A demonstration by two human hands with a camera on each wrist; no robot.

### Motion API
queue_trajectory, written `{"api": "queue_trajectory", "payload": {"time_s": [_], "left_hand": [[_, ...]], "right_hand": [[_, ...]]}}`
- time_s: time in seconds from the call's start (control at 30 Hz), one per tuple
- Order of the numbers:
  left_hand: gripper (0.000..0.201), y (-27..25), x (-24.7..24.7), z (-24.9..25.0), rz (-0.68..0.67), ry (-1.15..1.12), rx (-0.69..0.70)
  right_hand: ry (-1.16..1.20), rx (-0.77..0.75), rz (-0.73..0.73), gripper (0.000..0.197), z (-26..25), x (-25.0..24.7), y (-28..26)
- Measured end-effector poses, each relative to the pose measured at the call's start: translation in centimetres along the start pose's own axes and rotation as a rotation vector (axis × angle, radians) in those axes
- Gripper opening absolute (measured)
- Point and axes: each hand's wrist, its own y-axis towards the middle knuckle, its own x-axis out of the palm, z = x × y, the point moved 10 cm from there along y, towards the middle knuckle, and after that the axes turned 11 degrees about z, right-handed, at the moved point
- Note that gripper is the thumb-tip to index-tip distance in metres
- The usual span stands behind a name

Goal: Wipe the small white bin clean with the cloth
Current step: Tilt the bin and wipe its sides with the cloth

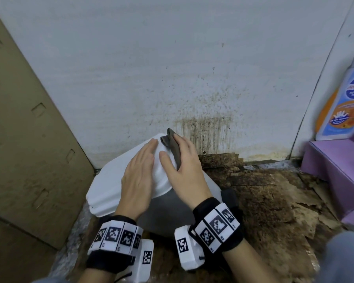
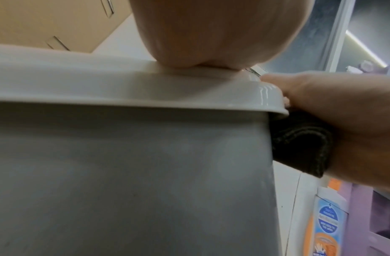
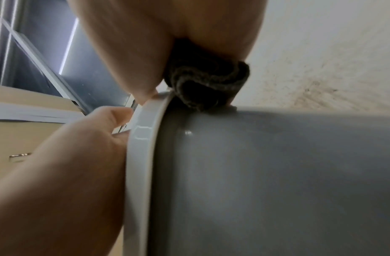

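Observation:
The small bin stands on the floor by the wall, with a white lid (image 1: pixel 110 186) over a grey body (image 1: pixel 168 211). My left hand (image 1: pixel 141 164) lies flat on the lid, fingers straight. My right hand (image 1: pixel 182 160) grips a dark folded cloth (image 1: pixel 175 148) and presses it against the bin's far right edge, thumb resting on the lid. In the left wrist view the cloth (image 2: pixel 303 142) sits under the lid rim (image 2: pixel 189 97) against the grey wall. In the right wrist view the cloth (image 3: pixel 203 81) is bunched under my palm at the rim (image 3: pixel 141 147).
A big cardboard box (image 1: pixel 29 139) leans at the left. The white wall (image 1: pixel 206 129) behind the bin carries brown stains. Torn, dirty brown board (image 1: pixel 264 201) covers the floor on the right. A purple box (image 1: pixel 335 170) and a blue-orange bottle (image 1: pixel 343 99) stand at far right.

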Motion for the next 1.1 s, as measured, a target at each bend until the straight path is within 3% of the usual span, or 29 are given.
{"api": "queue_trajectory", "payload": {"time_s": [0.1, 0.2, 0.27, 0.33, 0.5, 0.7, 0.87, 1.1], "left_hand": [[0.052, -0.1, -0.3, 0.5, 0.027, -0.108, 0.011], [0.041, 0.6, -1.7, 0.4, 0.161, -0.377, -0.104], [0.035, 0.7, -2.5, 0.3, 0.214, -0.405, -0.143], [0.031, 0.5, -3.0, -0.1, 0.23, -0.325, -0.139], [0.023, 0.1, -3.5, -3.5, 0.241, 0.116, -0.109], [0.045, -1.1, -3.3, -7.3, 0.116, 0.423, -0.352], [0.1, -2.2, -0.6, -9.2, -0.047, 0.25, -0.496], [0.115, -2.1, 1.6, -8.5, -0.126, 0.169, -0.532]], "right_hand": [[-0.032, 0.048, -0.012, 0.057, 0.8, -0.5, 0.0], [-0.066, 0.086, -0.016, 0.06, 1.4, -1.4, 0.1], [-0.063, 0.118, -0.022, 0.059, 1.8, -2.2, 0.0], [-0.072, 0.145, -0.027, 0.059, 2.2, -3.1, -0.2], [-0.156, 0.183, -0.004, 0.058, 3.7, -6.7, 0.0], [-0.233, 0.215, 0.034, 0.055, 6.8, -11.8, 0.5], [-0.256, 0.276, 0.095, 0.065, 9.7, -15.6, -0.3], [-0.311, 0.328, 0.05, 0.069, 10.6, -17.8, -0.7]]}}
